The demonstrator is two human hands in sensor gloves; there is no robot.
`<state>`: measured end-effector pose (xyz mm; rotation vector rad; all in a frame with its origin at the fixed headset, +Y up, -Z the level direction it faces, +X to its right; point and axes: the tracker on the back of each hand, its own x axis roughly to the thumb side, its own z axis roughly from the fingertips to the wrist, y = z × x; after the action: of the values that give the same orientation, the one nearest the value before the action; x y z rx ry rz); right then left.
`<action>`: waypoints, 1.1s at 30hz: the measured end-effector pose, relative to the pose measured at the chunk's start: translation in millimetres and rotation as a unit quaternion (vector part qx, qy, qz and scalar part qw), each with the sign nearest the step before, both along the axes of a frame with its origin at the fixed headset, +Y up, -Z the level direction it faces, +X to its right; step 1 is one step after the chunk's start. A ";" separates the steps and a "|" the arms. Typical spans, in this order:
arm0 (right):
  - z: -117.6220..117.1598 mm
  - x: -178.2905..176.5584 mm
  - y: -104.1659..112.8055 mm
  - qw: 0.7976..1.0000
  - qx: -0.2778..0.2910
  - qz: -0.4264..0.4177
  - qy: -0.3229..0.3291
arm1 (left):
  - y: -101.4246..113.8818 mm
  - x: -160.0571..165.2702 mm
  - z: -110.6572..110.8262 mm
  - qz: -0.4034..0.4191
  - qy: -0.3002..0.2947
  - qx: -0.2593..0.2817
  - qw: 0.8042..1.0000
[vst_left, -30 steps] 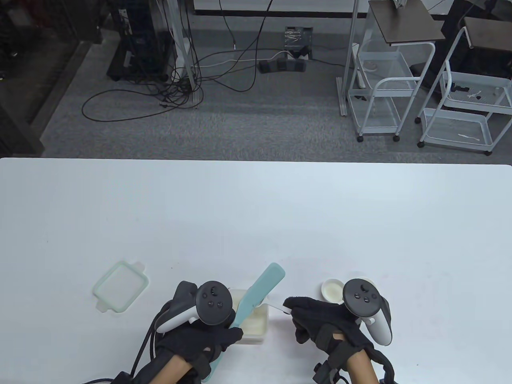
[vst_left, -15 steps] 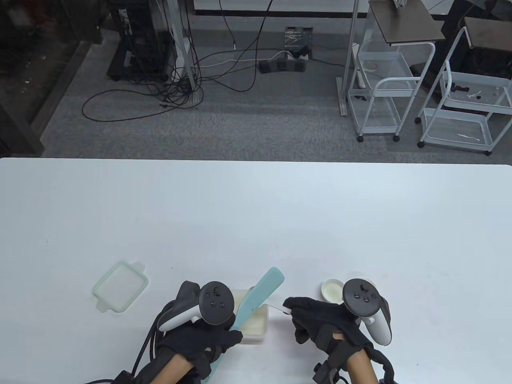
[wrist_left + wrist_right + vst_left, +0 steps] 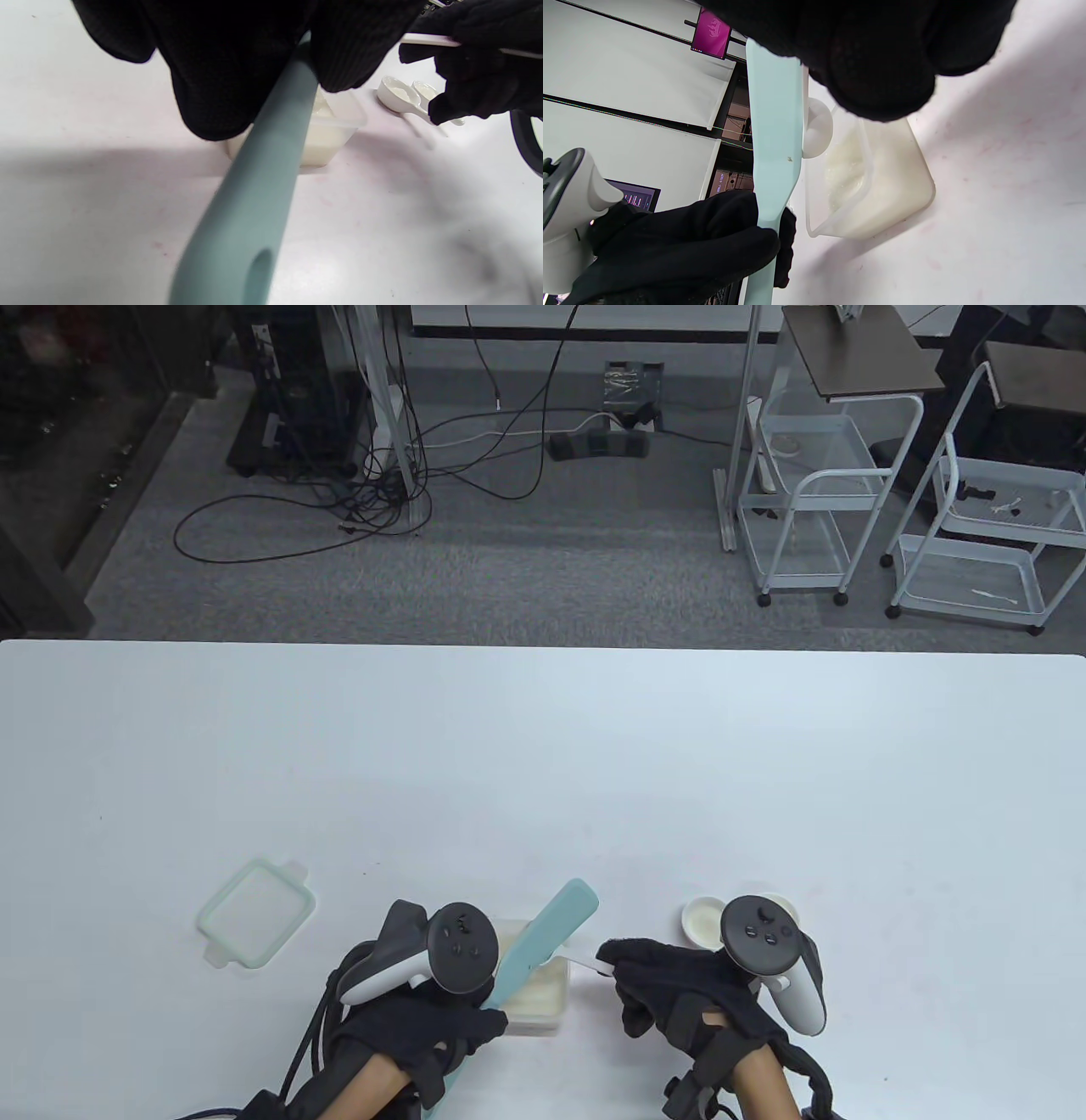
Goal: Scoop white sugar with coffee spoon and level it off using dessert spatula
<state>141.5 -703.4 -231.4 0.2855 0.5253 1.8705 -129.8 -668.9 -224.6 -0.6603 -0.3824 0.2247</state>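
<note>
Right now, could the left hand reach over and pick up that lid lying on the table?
Probably not yet: the lid lies unobstructed, but the left hand grips the spatula.

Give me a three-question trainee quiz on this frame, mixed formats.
1. True or false: the left hand holds the spatula.
2. Multiple choice: the lid lies (A) on the sugar box, (B) on the table left of the box, (C) under the right hand.
3. Fill in: the right hand holds the ____ with its bowl over the sugar box.

Key
1. True; the spatula blade lies across the spoon bowl.
2. B.
3. Spoon; two more white spoons lie on the table beyond.
</note>
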 end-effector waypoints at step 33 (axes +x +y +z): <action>0.1 7.4 -1.1 1.000 -0.020 0.000 -0.007 | 0.5 -10.9 -6.3 -0.080 0.020 0.001 0.997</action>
<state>148.8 -704.5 -231.2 0.2458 0.5511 1.8583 -140.8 -668.4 -230.9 -0.6809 -0.2887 0.0846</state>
